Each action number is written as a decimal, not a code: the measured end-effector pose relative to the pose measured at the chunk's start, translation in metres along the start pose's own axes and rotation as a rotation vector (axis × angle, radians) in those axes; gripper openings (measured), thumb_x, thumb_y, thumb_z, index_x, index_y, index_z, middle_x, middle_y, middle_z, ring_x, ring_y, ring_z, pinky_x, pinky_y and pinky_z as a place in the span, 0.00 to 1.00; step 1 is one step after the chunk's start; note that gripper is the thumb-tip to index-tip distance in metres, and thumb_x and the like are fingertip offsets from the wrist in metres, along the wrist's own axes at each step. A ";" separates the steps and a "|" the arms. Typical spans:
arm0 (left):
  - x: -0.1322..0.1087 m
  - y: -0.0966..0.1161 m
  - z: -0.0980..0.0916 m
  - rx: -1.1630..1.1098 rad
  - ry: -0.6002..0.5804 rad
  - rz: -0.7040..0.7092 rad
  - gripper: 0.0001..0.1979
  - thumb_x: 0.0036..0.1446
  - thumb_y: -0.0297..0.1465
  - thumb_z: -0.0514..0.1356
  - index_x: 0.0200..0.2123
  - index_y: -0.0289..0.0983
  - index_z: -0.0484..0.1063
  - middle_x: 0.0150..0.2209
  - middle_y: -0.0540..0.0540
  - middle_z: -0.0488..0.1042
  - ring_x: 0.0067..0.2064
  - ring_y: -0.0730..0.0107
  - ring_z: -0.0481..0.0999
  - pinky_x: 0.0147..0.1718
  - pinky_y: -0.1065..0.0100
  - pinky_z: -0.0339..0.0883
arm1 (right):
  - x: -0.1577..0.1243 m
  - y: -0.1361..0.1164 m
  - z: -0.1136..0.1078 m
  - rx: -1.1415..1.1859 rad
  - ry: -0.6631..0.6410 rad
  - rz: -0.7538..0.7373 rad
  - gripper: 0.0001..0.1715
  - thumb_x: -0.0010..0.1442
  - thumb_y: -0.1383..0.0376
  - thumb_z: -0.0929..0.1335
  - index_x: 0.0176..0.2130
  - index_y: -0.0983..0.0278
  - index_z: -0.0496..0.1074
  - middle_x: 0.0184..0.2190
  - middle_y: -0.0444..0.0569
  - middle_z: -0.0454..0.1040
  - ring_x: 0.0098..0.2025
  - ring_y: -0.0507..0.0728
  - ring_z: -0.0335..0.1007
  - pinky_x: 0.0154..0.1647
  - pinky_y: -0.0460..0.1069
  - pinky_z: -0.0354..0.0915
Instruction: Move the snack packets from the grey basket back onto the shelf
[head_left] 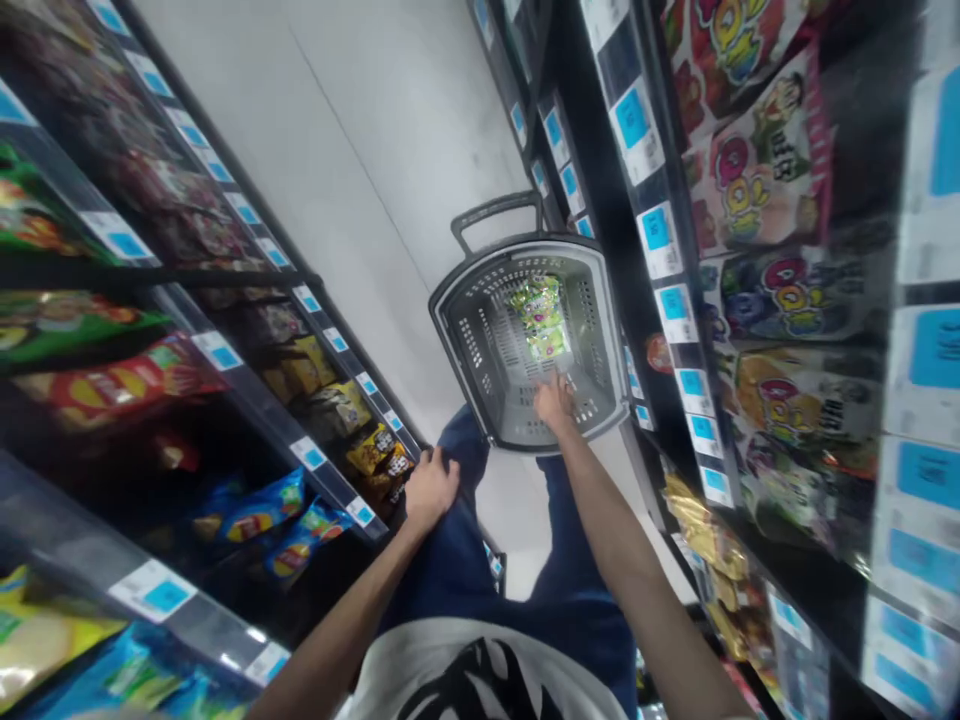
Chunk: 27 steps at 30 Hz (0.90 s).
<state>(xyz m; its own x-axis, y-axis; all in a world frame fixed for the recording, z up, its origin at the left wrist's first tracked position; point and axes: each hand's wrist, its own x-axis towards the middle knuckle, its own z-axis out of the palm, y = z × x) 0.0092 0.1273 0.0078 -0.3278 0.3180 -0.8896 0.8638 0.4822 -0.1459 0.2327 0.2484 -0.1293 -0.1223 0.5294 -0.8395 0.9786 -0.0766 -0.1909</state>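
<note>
A grey plastic shopping basket (529, 410) stands in front of my legs, its dark handle tipped to the far side. Green snack packets (541, 318) lie inside it on the perforated bottom. My right hand (553, 400) reaches over the near rim into the basket, just short of the packets, with fingers stretched and nothing visible in them. My left hand (433, 488) lies on my left knee by the lower shelf's edge, fingers spread and holding nothing.
Shelving with price tags (307, 452) flanks both sides of the narrow aisle. Bagged chips (277, 515) and small yellow packets (373, 450) fill the left shelves. Fruit-printed candy bags (757, 190) and gold packs (712, 540) are on the right. Pale floor (375, 130) stretches ahead.
</note>
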 end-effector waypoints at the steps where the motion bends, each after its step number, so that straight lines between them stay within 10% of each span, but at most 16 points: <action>1: 0.004 0.000 -0.003 0.000 0.001 -0.001 0.23 0.69 0.39 0.45 0.59 0.35 0.68 0.54 0.34 0.71 0.47 0.50 0.78 0.44 0.56 0.71 | 0.014 -0.001 0.006 0.020 0.003 0.019 0.27 0.64 0.68 0.63 0.61 0.63 0.72 0.73 0.59 0.45 0.68 0.69 0.49 0.65 0.61 0.54; 11: 0.043 -0.034 0.002 -0.273 0.115 0.132 0.20 0.66 0.41 0.48 0.53 0.43 0.73 0.57 0.46 0.75 0.56 0.57 0.76 0.54 0.58 0.70 | 0.180 -0.021 0.114 0.129 0.072 0.228 0.28 0.63 0.67 0.64 0.61 0.61 0.72 0.74 0.57 0.44 0.74 0.71 0.38 0.71 0.66 0.36; 17: 0.055 -0.047 0.005 -0.336 0.143 0.162 0.21 0.63 0.44 0.51 0.49 0.42 0.75 0.53 0.45 0.78 0.55 0.56 0.77 0.56 0.55 0.69 | 0.230 -0.007 0.134 0.131 0.144 0.375 0.34 0.66 0.74 0.54 0.68 0.73 0.60 0.74 0.64 0.42 0.74 0.69 0.37 0.71 0.66 0.31; 22: 0.046 -0.027 0.001 -0.197 0.035 0.122 0.20 0.65 0.38 0.49 0.53 0.41 0.73 0.57 0.44 0.74 0.58 0.56 0.73 0.57 0.56 0.67 | 0.179 0.007 0.122 0.361 0.183 0.307 0.34 0.65 0.74 0.55 0.68 0.76 0.58 0.71 0.64 0.51 0.71 0.62 0.47 0.71 0.58 0.44; 27: 0.014 0.005 0.002 0.047 -0.017 0.226 0.21 0.67 0.33 0.46 0.56 0.34 0.72 0.57 0.35 0.72 0.59 0.52 0.70 0.53 0.57 0.67 | 0.040 0.008 0.062 0.743 0.260 0.294 0.26 0.64 0.67 0.61 0.59 0.70 0.71 0.61 0.60 0.70 0.63 0.59 0.65 0.66 0.51 0.56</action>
<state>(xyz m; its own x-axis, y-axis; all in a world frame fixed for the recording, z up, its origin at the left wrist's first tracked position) 0.0095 0.1328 -0.0063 -0.1180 0.3994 -0.9092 0.9314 0.3620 0.0382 0.2250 0.2160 -0.1958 0.2513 0.5717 -0.7810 0.5904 -0.7300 -0.3444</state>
